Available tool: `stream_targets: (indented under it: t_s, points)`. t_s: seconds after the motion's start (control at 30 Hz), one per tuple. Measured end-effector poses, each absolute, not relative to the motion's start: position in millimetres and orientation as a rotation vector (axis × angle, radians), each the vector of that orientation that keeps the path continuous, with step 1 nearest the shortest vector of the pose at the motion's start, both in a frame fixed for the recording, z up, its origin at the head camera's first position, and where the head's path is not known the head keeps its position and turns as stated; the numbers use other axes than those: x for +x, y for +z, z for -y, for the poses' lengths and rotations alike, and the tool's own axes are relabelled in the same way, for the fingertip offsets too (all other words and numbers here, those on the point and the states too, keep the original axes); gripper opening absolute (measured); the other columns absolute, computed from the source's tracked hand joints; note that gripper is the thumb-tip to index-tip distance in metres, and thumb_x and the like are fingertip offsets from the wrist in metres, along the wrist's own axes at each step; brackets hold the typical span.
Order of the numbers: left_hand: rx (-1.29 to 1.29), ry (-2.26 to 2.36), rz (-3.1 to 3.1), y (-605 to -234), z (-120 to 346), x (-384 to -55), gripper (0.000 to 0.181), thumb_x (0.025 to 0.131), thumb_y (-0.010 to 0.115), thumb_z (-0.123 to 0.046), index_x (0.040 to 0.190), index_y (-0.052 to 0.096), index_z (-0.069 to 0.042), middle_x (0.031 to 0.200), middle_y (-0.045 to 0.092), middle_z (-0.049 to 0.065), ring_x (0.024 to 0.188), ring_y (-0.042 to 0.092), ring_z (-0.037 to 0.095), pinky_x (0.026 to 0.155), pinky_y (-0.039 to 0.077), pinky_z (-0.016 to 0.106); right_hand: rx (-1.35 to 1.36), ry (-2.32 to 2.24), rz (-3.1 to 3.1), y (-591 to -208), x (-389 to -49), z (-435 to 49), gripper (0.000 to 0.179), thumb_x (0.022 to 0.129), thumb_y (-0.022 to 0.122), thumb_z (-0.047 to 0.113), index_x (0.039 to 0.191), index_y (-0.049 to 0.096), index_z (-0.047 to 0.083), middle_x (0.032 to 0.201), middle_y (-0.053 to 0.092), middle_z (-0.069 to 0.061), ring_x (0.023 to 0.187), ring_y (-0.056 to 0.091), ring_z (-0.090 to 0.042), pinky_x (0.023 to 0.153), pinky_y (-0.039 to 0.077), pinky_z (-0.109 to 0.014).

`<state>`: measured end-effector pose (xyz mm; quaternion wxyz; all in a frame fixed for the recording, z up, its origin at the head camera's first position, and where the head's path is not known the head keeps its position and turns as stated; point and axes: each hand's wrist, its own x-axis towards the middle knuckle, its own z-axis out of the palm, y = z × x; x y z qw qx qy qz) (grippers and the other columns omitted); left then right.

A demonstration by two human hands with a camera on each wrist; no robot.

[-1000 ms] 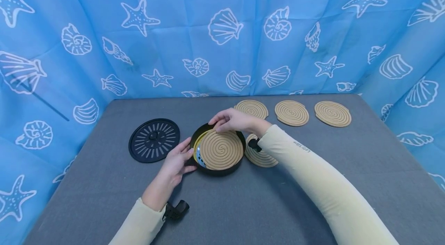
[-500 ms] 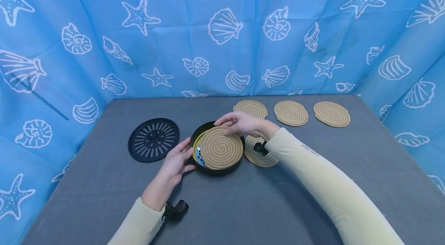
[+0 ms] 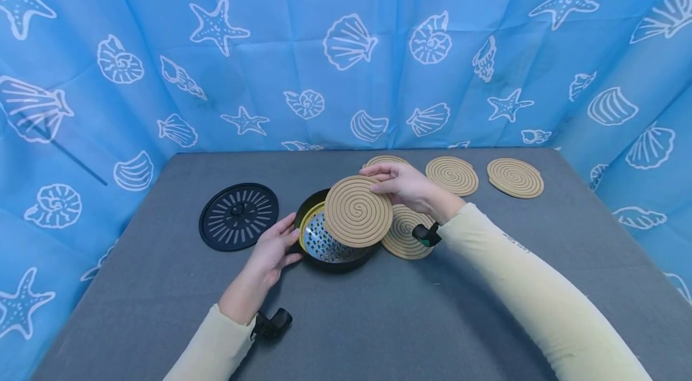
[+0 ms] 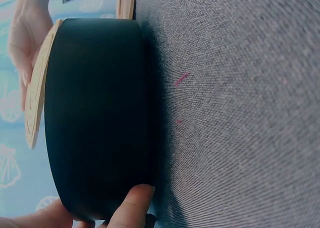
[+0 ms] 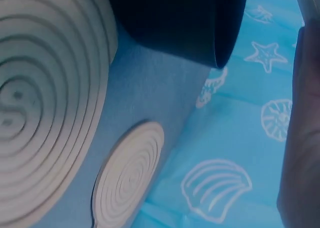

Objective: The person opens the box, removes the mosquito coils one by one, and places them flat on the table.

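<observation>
My right hand (image 3: 402, 185) pinches a tan mosquito coil (image 3: 358, 211) at its upper right edge. The coil is tilted above a round black mosquito coil holder (image 3: 337, 268), overlapping its right part in the head view. Inside the holder lies a perforated silvery plate (image 3: 328, 244) with a yellow rim. My left hand (image 3: 272, 250) grips the holder's left side; in the left wrist view its fingers (image 4: 132, 208) bend round the dark wall. That same view has the held coil (image 4: 37, 90) leaning by the rim. Another coil (image 5: 50, 113) fills the left of the right wrist view.
A black slotted lid (image 3: 238, 217) with a central knob lies left of the holder. Next to the holder's right side is a flat coil (image 3: 406, 237). Further coils (image 3: 452, 176) lie in a row at the back, one partly behind my right hand. A blue curtain (image 3: 346, 92) hangs behind the grey table.
My right hand has lifted the coil out of the holder and moved it up and right, uncovering the perforated plate. The left hand has kept its grip on the holder.
</observation>
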<state>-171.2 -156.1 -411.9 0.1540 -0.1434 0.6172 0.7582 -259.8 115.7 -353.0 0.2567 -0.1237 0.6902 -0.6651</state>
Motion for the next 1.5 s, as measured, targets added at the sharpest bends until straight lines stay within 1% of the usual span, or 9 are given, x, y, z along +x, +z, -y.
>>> stream_targets:
  t_s: [0.23, 0.43, 0.63, 0.73, 0.87, 1.17, 1.37, 1.5]
  points:
    - [-0.401, 2.181, -1.763, -411.7, 155.3, -169.6, 0.05, 0.103, 0.04, -0.006, 0.152, 0.03, -0.009, 0.156, 0.03, 0.013, 0.138, 0.035, 0.032, 0.105, 0.033, 0.06, -0.277, -1.883, -1.895, -345.6, -254.0, -142.2, 0.044, 0.097, 0.048, -0.008, 0.139, 0.039, -0.008, 0.098, 0.069, 0.002, 0.081, 0.068, -0.012, 0.068, 0.056, -0.027]
    - [-0.382, 2.189, -1.738, -411.4, 156.4, -169.3, 0.05, 0.103, 0.04, -0.005, 0.152, 0.029, -0.007, 0.157, 0.028, 0.013, 0.139, 0.033, 0.032, 0.105, 0.032, 0.06, -0.256, -1.878, -1.957, -339.7, -248.1, -165.3, 0.046, 0.097, 0.049, -0.006, 0.141, 0.034, -0.01, 0.095, 0.069, 0.004, 0.08, 0.067, -0.009, 0.068, 0.055, -0.026]
    - [-0.369, 2.181, -1.743, -411.6, 157.4, -168.5, 0.051, 0.103, 0.04, -0.006, 0.153, 0.028, -0.008, 0.157, 0.027, 0.013, 0.139, 0.033, 0.033, 0.105, 0.033, 0.059, -0.223, -1.915, -1.947, -335.8, -242.8, -184.1, 0.048, 0.098, 0.049, -0.006, 0.142, 0.032, -0.01, 0.095, 0.07, 0.002, 0.079, 0.069, -0.011, 0.069, 0.056, -0.026]
    - [-0.375, 2.176, -1.752, -412.2, 157.1, -169.0, 0.051, 0.103, 0.04, -0.007, 0.152, 0.029, -0.008, 0.157, 0.028, 0.013, 0.138, 0.035, 0.033, 0.105, 0.034, 0.058, -0.212, -1.949, -1.939, -334.0, -239.4, -192.4, 0.044, 0.097, 0.05, -0.006, 0.139, 0.035, -0.008, 0.095, 0.071, 0.001, 0.079, 0.069, -0.012, 0.068, 0.056, -0.026]
    - [-0.36, 2.169, -1.754, -411.8, 157.6, -168.2, 0.051, 0.103, 0.04, -0.008, 0.153, 0.028, -0.008, 0.157, 0.026, 0.013, 0.138, 0.034, 0.033, 0.106, 0.033, 0.058, -0.186, -1.976, -1.946, -332.8, -235.6, -204.2, 0.037, 0.097, 0.051, -0.006, 0.132, 0.043, -0.002, 0.096, 0.071, 0.001, 0.079, 0.07, -0.012, 0.069, 0.057, -0.027]
    - [-0.341, 2.155, -1.757, -414.3, 158.8, -167.7, 0.05, 0.104, 0.04, -0.009, 0.153, 0.028, -0.009, 0.157, 0.028, 0.012, 0.138, 0.035, 0.032, 0.106, 0.034, 0.056, -0.155, -2.042, -1.92, -328.0, -225.0, -230.9, 0.028, 0.097, 0.053, -0.005, 0.122, 0.048, 0.007, 0.096, 0.07, -0.001, 0.078, 0.07, -0.014, 0.067, 0.057, -0.027]
    - [-0.35, 2.15, -1.75, -414.5, 159.2, -168.0, 0.05, 0.104, 0.04, -0.009, 0.153, 0.028, -0.009, 0.157, 0.029, 0.012, 0.139, 0.034, 0.032, 0.108, 0.032, 0.055, -0.133, -2.076, -1.907, -326.9, -220.1, -247.9, 0.026, 0.096, 0.053, -0.005, 0.109, 0.061, 0.016, 0.095, 0.069, -0.001, 0.077, 0.07, -0.013, 0.065, 0.057, -0.026]
    - [-0.339, 2.152, -1.76, -413.7, 158.1, -167.9, 0.051, 0.104, 0.038, -0.008, 0.153, 0.026, -0.007, 0.157, 0.027, 0.014, 0.14, 0.031, 0.033, 0.107, 0.031, 0.058, -0.135, -2.087, -1.921, -326.6, -218.3, -257.6, 0.025, 0.096, 0.054, -0.004, 0.111, 0.06, 0.015, 0.096, 0.07, -0.001, 0.078, 0.07, -0.013, 0.065, 0.057, -0.026]
